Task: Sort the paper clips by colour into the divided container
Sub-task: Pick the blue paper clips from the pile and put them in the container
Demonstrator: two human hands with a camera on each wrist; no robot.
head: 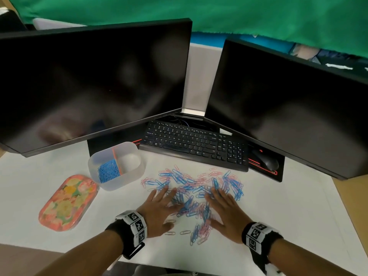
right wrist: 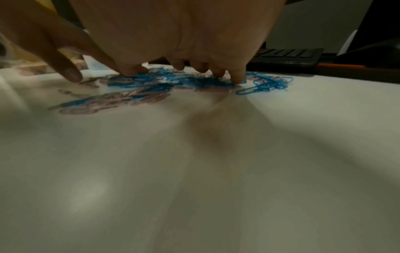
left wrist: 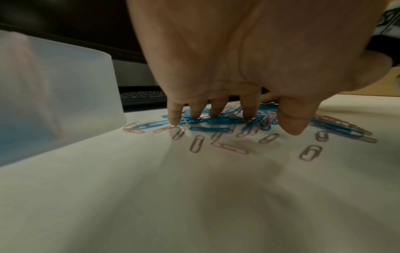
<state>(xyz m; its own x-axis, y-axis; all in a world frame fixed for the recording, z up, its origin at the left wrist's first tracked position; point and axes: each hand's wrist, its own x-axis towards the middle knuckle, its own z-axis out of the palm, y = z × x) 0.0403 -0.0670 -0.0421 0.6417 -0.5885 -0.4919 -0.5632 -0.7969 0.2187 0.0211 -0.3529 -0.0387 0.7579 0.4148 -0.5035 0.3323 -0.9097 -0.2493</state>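
A heap of blue and pink paper clips (head: 195, 188) lies spread on the white table in front of the keyboard. My left hand (head: 161, 208) lies flat, fingers spread, on the heap's left side; in the left wrist view its fingertips (left wrist: 174, 119) press on blue clips (left wrist: 210, 129). My right hand (head: 223, 206) lies flat on the right side, its fingertips (right wrist: 237, 78) touching the clips (right wrist: 164, 82). The translucent divided container (head: 116, 163) stands to the left, blue clips (head: 108, 170) in its left compartment, its right compartment bare. Neither hand holds a clip.
A flowered oval tin (head: 67, 202) lies left of the container. A black keyboard (head: 195, 145) and mouse (head: 265, 160) sit behind the clips, under two dark monitors (head: 95, 86). White table (head: 278, 206) extends to the right.
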